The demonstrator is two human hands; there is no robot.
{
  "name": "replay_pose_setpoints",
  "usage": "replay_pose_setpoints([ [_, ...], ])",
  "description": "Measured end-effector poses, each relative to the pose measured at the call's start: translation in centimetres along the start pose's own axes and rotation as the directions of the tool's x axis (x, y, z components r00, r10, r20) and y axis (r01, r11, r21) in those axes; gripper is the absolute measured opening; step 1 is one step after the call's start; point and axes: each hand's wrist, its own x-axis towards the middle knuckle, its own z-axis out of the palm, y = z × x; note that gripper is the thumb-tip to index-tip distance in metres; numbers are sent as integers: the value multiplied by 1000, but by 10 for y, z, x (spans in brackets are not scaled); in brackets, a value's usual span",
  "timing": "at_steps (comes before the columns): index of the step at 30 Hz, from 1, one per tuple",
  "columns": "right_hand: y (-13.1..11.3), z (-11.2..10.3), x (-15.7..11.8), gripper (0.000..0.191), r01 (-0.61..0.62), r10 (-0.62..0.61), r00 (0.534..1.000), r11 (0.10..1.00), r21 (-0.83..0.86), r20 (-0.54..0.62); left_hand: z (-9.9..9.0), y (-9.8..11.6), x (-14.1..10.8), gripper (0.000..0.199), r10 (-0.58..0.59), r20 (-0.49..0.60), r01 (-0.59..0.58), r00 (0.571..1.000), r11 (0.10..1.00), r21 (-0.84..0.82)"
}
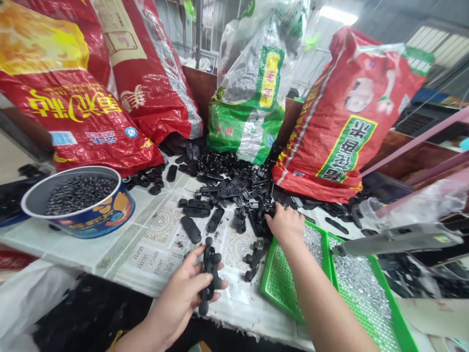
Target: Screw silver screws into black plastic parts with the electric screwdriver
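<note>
By the front edge of the table (110, 252), your left hand (183, 291) pinches a knobbed black plastic part (209, 271), likely light, stiff, best held mid-body; I cannot tell your right hand's (288, 227) grip.

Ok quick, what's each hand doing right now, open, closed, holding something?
Left hand: closed, holding a black knobbed part.
Right hand: at the edge of the pile of black parts; whether it grips one cannot be told.

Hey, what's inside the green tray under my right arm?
Small silvery pieces lie in both sides of the green tray. Your right forearm and the grey tool cover parts of it, so whatever lies beneath them can't be seen.
</note>
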Motion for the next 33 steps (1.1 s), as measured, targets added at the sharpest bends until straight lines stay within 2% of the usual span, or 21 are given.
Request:
replay_pose_setpoints([
  [3,-7,10,8,44,-2,2,1000,1000,-30,-3,4,0,2,60,-6,-14,6,1000,1000,7],
  [7,-8,13,9,42,-7,6,1000,999,-50,-20,6,-1,3,64,-11,-26,11,1000,1000,0],
  [16,17,7,-2,21,30,-30,998,999,-13,-53,0,4,1,67,-4,-63,2,998,999,-37],
  [21,20,-3,-6,33,34,-26,985,998,45,-169,3,7,4,57,-10,-1,10,1000,998,-55],
  [24,17,-13,-15,38,132,-114,975,988,85,-190,10,11,4,52,-28,60,35,998,993,-115],
  [26,16,-18,-29,35,280,-254,942,955,100,-219,14,15,4,50,-13,112,32,994,986,-166],
  [27,16,-19,-38,32,375,-339,906,921,109,-253,16,17,4,48,-2,141,28,990,982,-185],
  [29,16,-18,-58,28,559,-489,801,818,139,-344,19,19,4,45,24,196,17,980,979,-201],
  [31,16,-16,-76,27,680,-556,705,705,199,-439,21,19,6,41,43,247,4,968,983,-185],
  [32,16,-15,-84,27,711,-554,678,661,240,-482,22,18,6,38,50,268,-5,962,986,-166],
  [33,15,-14,-92,28,720,-532,674,630,293,-513,22,17,7,37,58,280,-18,958,990,-143],
])
